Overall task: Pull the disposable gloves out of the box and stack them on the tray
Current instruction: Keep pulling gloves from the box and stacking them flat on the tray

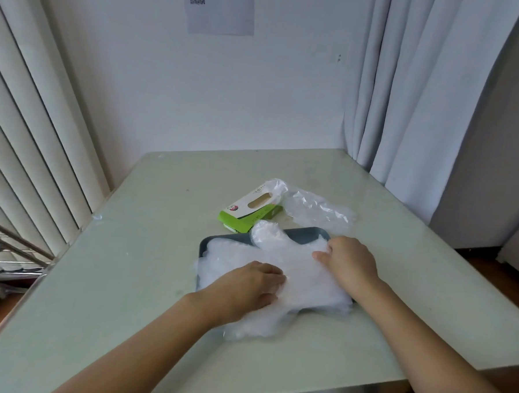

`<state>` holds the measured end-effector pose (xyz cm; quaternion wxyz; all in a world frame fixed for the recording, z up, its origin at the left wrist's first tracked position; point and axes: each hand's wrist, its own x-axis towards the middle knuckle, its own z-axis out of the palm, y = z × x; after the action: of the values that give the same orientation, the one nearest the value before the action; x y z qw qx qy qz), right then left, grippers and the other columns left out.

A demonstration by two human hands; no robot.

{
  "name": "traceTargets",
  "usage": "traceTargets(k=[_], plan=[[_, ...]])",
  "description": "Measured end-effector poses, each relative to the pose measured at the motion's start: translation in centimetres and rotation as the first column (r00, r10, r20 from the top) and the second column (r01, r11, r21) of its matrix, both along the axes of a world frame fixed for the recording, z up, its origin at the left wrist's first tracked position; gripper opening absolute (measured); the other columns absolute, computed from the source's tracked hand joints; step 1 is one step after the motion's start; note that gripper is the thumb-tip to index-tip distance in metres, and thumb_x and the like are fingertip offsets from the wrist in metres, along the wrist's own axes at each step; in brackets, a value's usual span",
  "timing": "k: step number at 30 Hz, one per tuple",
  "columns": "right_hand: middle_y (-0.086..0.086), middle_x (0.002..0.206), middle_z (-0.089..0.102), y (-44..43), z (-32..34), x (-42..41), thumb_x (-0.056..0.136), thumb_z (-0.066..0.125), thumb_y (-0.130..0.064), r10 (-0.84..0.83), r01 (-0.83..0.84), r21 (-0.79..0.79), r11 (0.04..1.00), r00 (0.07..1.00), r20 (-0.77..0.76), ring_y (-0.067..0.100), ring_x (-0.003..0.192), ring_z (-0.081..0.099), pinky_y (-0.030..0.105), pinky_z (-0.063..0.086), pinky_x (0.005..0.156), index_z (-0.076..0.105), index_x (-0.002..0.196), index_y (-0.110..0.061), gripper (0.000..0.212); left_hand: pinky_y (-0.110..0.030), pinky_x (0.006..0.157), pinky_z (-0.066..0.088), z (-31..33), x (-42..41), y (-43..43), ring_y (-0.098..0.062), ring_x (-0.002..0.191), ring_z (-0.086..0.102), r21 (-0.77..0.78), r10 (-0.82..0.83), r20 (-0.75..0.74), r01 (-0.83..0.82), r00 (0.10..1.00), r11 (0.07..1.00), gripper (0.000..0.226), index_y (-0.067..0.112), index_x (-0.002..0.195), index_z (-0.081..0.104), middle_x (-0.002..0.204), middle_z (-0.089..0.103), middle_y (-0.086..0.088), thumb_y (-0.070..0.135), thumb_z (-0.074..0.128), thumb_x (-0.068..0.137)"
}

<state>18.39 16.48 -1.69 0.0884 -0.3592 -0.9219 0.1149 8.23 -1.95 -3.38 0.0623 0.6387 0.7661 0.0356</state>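
Observation:
A pile of clear plastic gloves (pixel 296 270) covers most of the dark grey tray (pixel 307 233) and spills over its near edge onto the table. My left hand (pixel 247 286) lies flat on the near left part of the pile. My right hand (pixel 346 261) presses on the pile's right side, fingers pointing left. Behind the tray lies the green and white glove box (pixel 250 209) on its side. One more clear glove (pixel 314 208) trails out of the box's far end and lies on the table to the right.
The pale green glass table (pixel 159 251) stands against a white wall. Vertical blinds hang on the left and grey curtains (pixel 407 99) on the right. A metal rack (pixel 5 252) stands off the table's left edge.

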Motion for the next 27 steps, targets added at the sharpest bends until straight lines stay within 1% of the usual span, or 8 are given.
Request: traceTargets(k=[3,7,13,16,20,23,25,27], plan=[[0.005,0.105,0.058,0.2,0.7,0.4,0.092,0.059,-0.029,-0.008,0.022,0.137,0.990,0.995,-0.103,0.026,0.097,0.056,0.028,0.035,0.069,0.056,0.100,-0.013,0.018,-0.039,0.116,0.021,-0.8,-1.2,-0.5,-0.015,0.143,0.025,-0.002,0.058,0.124,-0.058,0.991,0.998,0.051,0.025,0.148,0.036,0.156,0.028,0.004,0.034,0.048,0.099],[-0.002,0.092,0.047,0.1,1.4,0.1,0.084,0.065,-0.005,0.282,-0.205,0.220,0.954,0.867,-0.411,0.019,0.089,0.050,0.025,0.034,0.071,0.062,0.090,-0.009,0.007,-0.047,0.118,0.012,-0.7,-1.1,-1.0,-0.005,0.145,0.011,-0.072,0.110,0.161,-0.099,0.981,0.992,0.054,0.038,0.150,0.023,0.158,0.015,0.013,0.046,0.040,0.099],[-0.008,0.085,0.041,0.4,-1.0,-1.2,0.089,0.051,-0.001,0.510,-0.513,0.098,0.853,0.858,0.054,0.017,0.090,0.047,0.020,0.034,0.065,0.075,0.101,-0.019,0.032,-0.048,0.118,0.012,-0.4,-0.8,-1.2,-0.005,0.145,0.009,-0.082,0.116,0.160,-0.104,0.980,0.991,0.055,0.039,0.150,0.022,0.159,0.013,0.013,0.048,0.040,0.099],[-0.004,0.091,0.041,0.4,-1.3,-1.0,0.096,0.043,-0.007,0.525,-0.533,0.043,0.845,0.843,0.119,0.020,0.087,0.050,0.030,0.043,0.071,0.063,0.123,-0.035,0.044,-0.048,0.118,0.010,-0.3,-0.8,-1.3,-0.005,0.145,0.009,-0.086,0.114,0.169,-0.100,0.979,0.991,0.055,0.038,0.150,0.021,0.159,0.013,0.013,0.046,0.040,0.099],[-0.004,0.097,0.037,-0.4,-1.2,-1.5,0.101,0.035,-0.016,0.569,-0.573,-0.033,0.819,0.802,0.183,0.016,0.083,0.046,0.022,0.033,0.070,0.037,0.142,-0.042,0.049,-0.051,0.118,0.005,0.1,-0.5,-1.3,-0.003,0.146,0.002,-0.127,0.094,0.176,-0.072,0.980,0.989,0.055,0.038,0.151,0.016,0.160,0.008,0.014,0.044,0.037,0.101],[-0.004,0.094,0.037,-0.8,-0.9,-2.5,0.099,0.034,-0.015,0.573,-0.578,-0.044,0.815,0.791,0.212,0.016,0.076,0.048,0.024,0.035,0.065,0.049,0.129,-0.035,0.038,-0.056,0.117,-0.001,0.3,-0.6,-1.5,-0.006,0.148,-0.003,-0.160,0.095,0.184,-0.066,0.978,0.985,0.055,0.039,0.152,0.011,0.161,0.001,0.015,0.044,0.033,0.101],[-0.001,0.100,0.041,-1.1,-0.4,-3.1,0.099,0.037,-0.022,0.579,-0.582,-0.050,0.812,0.791,0.198,0.021,0.083,0.054,0.031,0.042,0.074,0.053,0.111,-0.023,0.020,-0.057,0.117,-0.003,0.5,-0.5,-1.5,-0.008,0.148,-0.005,-0.175,0.098,0.188,-0.065,0.977,0.982,0.056,0.039,0.153,0.010,0.161,-0.002,0.015,0.044,0.031,0.101],[-0.002,0.122,0.043,-1.1,0.0,-3.6,0.099,0.042,-0.032,0.596,-0.595,-0.071,0.800,0.777,0.202,0.021,0.103,0.053,0.035,0.043,0.090,0.056,0.117,-0.020,0.025,-0.057,0.116,-0.004,0.6,-0.4,-1.6,-0.009,0.148,-0.006,-0.182,0.091,0.191,-0.056,0.977,0.982,0.056,0.037,0.153,0.008,0.161,-0.004,0.016,0.043,0.031,0.102]])
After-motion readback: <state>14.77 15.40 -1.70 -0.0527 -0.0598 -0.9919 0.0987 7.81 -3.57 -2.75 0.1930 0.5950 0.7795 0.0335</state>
